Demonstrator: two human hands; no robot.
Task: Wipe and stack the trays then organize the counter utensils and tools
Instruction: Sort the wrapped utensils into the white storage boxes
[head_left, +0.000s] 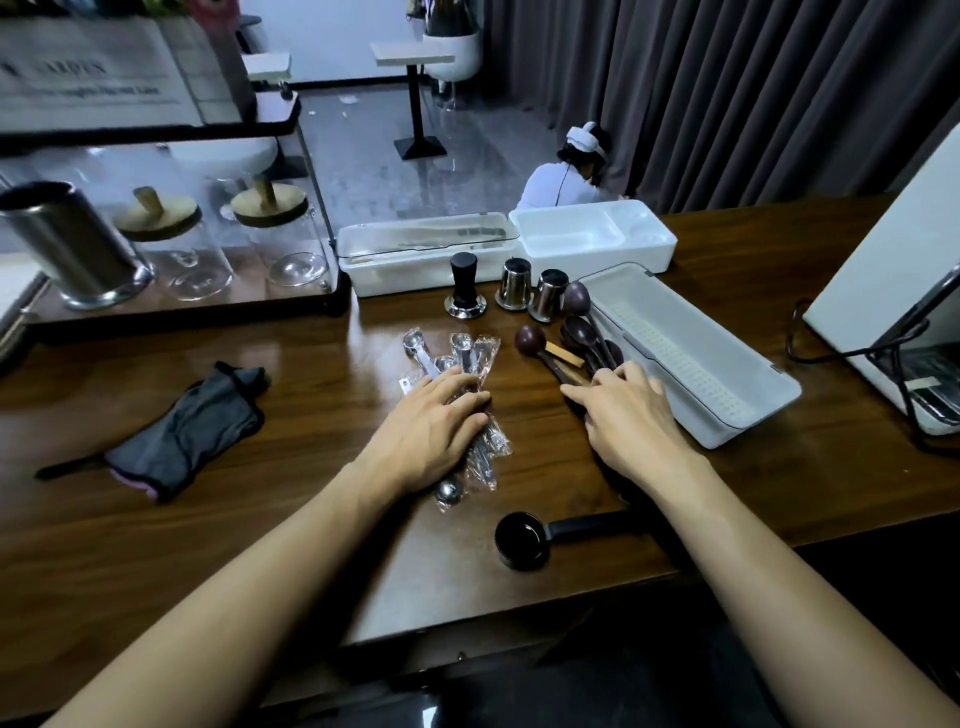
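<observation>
The utensils are what I am sorting now: I am pressing my left hand (441, 410), fingers flat and spread, down on the wrapped metal spoons (460, 364) lying in a loose fan near the middle of the counter (260, 545), and I am not gripping any of them yet. I am laying my right hand (623, 405) open too, fingertips resting on the handles of the dark wooden spoons (576, 332), which are bunched just beside the long side of the grey tray (727, 384) sitting askew toward the counter's right end; whether any handle is pinched under my palm I cannot tell. Two more white trays (592, 239) are standing side by side along the far edge, unstacked, so I am judging the stacking unfinished even though the grey cloth (187, 431) is lying set down toward the left end. A tamper (465, 286) and two steel cups (532, 288) are standing behind the spoons, and a black scoop (522, 540) is lying close to the near edge. Next I am expecting to close each hand around its bundle, squaring the handles first so the slippery wrappers are not sliding apart.
</observation>
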